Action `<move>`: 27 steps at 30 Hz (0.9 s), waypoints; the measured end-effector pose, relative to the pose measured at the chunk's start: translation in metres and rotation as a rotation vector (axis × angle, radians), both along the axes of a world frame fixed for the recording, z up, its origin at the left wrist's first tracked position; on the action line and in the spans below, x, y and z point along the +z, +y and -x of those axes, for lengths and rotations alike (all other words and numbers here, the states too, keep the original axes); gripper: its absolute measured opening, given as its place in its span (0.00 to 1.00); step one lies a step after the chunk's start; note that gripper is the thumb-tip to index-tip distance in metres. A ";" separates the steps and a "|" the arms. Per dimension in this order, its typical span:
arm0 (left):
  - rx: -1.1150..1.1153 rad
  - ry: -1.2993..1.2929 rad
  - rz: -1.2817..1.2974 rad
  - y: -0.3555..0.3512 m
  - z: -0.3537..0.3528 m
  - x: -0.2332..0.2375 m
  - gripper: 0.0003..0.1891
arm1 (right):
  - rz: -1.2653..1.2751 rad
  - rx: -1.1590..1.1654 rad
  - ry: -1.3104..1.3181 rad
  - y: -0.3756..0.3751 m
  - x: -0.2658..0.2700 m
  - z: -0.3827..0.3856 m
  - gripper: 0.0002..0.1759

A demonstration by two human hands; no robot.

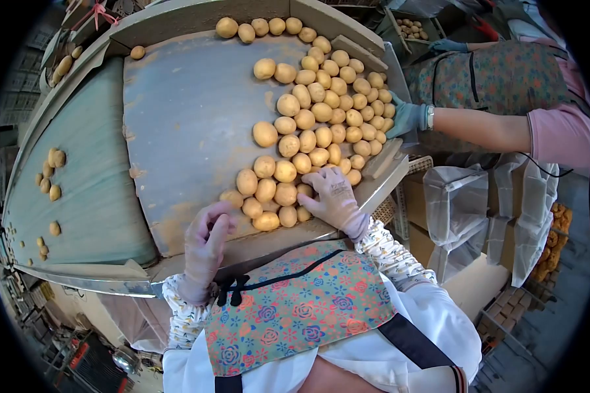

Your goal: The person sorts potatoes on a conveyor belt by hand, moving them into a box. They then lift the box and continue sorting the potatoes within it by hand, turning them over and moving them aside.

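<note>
Head camera view showed the right hand (pixel 334 198), gloved, over the near edge of a crowd of potatoes (pixel 321 112), its thumb and fingers spread apart and touching the ones beneath them. Left of it and nearer the body, the left hand (pixel 206 249) was raised above the table's near rim with fingers half curled; whether it held anything could not be told. Most potatoes lay packed beyond the right hand, on the grey tabletop (pixel 190 118), while a few sat just beside the left fingertips. Farther left of the left hand, a green belt (pixel 78 144) carried several more. Beyond the right hand, a co-worker's gloved hand (pixel 408 118) reached the far side of the crowd. Well to the right of both own hands stood boxes with clear plastic liners (pixel 459 213).
</note>
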State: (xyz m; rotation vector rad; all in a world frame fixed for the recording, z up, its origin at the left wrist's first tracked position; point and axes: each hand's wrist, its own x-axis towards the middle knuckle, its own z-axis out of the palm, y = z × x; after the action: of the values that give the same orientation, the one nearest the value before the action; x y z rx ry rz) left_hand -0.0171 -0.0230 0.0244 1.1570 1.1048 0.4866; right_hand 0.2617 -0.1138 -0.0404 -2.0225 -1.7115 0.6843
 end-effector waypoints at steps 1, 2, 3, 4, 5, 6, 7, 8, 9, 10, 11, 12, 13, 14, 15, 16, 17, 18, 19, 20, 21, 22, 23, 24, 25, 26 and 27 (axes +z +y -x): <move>-0.007 0.011 0.006 -0.001 0.000 0.002 0.14 | -0.007 -0.010 -0.038 0.005 -0.001 0.002 0.18; -0.013 0.023 0.012 0.000 0.001 0.004 0.14 | -0.016 0.002 -0.036 0.008 0.002 0.000 0.18; -0.019 0.034 0.020 0.000 0.001 0.007 0.14 | -0.010 0.008 -0.024 0.010 0.001 -0.001 0.18; -0.010 0.059 0.009 0.001 0.000 0.008 0.14 | -0.003 0.014 -0.014 0.010 -0.002 -0.003 0.18; 0.001 0.072 0.019 0.002 0.001 0.009 0.13 | 0.005 0.021 -0.005 0.010 -0.004 -0.004 0.18; 0.014 0.083 0.029 0.003 0.001 0.010 0.13 | -0.014 0.015 -0.024 0.010 -0.006 -0.004 0.17; 0.028 0.094 0.041 0.003 0.001 0.010 0.12 | -0.031 0.011 -0.042 0.010 -0.008 -0.002 0.17; 0.028 0.092 0.039 0.003 0.001 0.009 0.12 | -0.047 0.009 -0.060 0.011 -0.010 0.000 0.16; 0.028 0.091 0.037 0.003 0.000 0.009 0.12 | -0.066 0.007 -0.073 0.012 -0.010 0.001 0.15; 0.028 0.092 0.035 0.003 0.000 0.008 0.12 | -0.085 0.005 -0.085 0.013 -0.011 0.002 0.15; 0.036 0.095 0.036 0.003 0.001 0.007 0.12 | -0.103 0.002 -0.096 0.014 -0.011 0.003 0.14; 0.049 0.104 0.038 0.004 0.002 0.006 0.11 | -0.052 0.002 -0.088 0.017 -0.005 0.003 0.14; 0.064 0.116 0.039 0.005 0.004 0.006 0.11 | -0.001 0.006 -0.076 0.020 0.002 0.003 0.15; 0.084 0.141 0.017 0.006 0.006 0.006 0.12 | 0.025 0.014 -0.047 0.021 0.001 0.002 0.15; 0.102 0.165 -0.007 0.009 0.009 0.006 0.12 | -0.054 0.024 -0.049 0.021 0.001 0.003 0.17; 0.120 0.188 -0.032 0.012 0.010 0.005 0.12 | -0.064 0.057 -0.053 0.021 0.005 0.004 0.18; 0.137 0.178 -0.022 0.015 0.012 0.007 0.12 | -0.074 0.089 -0.056 0.022 0.010 0.005 0.20; 0.151 0.167 -0.013 0.018 0.013 0.011 0.11 | -0.084 0.123 -0.108 0.023 0.005 0.006 0.21; 0.162 0.155 -0.004 0.019 0.013 0.013 0.11 | -0.092 0.155 -0.160 0.025 -0.004 0.005 0.22; 0.164 0.152 -0.024 0.020 0.012 0.011 0.11 | -0.091 0.134 -0.146 0.035 -0.010 -0.003 0.23; 0.164 0.145 -0.043 0.020 0.010 0.007 0.11 | -0.091 0.113 -0.132 0.044 -0.015 -0.010 0.24; 0.164 0.136 -0.060 0.019 0.008 0.004 0.11 | -0.090 0.092 -0.118 0.055 -0.017 -0.017 0.25; 0.145 0.137 -0.067 0.017 0.006 0.005 0.11 | -0.208 0.008 -0.121 0.067 -0.015 -0.021 0.25; 0.129 0.139 -0.078 0.017 0.005 0.007 0.11 | -0.327 -0.074 -0.125 0.080 -0.009 -0.023 0.27; 0.116 0.141 -0.092 0.018 0.005 0.010 0.11 | -0.371 -0.086 -0.119 0.085 -0.009 -0.025 0.32; 0.096 0.181 -0.084 0.019 0.006 0.014 0.10 | -0.415 -0.097 -0.114 0.090 -0.010 -0.026 0.38; 0.074 0.216 -0.075 0.021 0.007 0.016 0.10 | -0.345 -0.040 -0.115 0.087 -0.014 -0.020 0.41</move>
State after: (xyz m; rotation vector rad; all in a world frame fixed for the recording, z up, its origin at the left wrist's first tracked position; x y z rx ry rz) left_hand -0.0242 -0.0016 0.0407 1.2590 1.3288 0.4722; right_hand 0.2816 -0.0270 -0.0549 -1.8749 -1.7095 0.2407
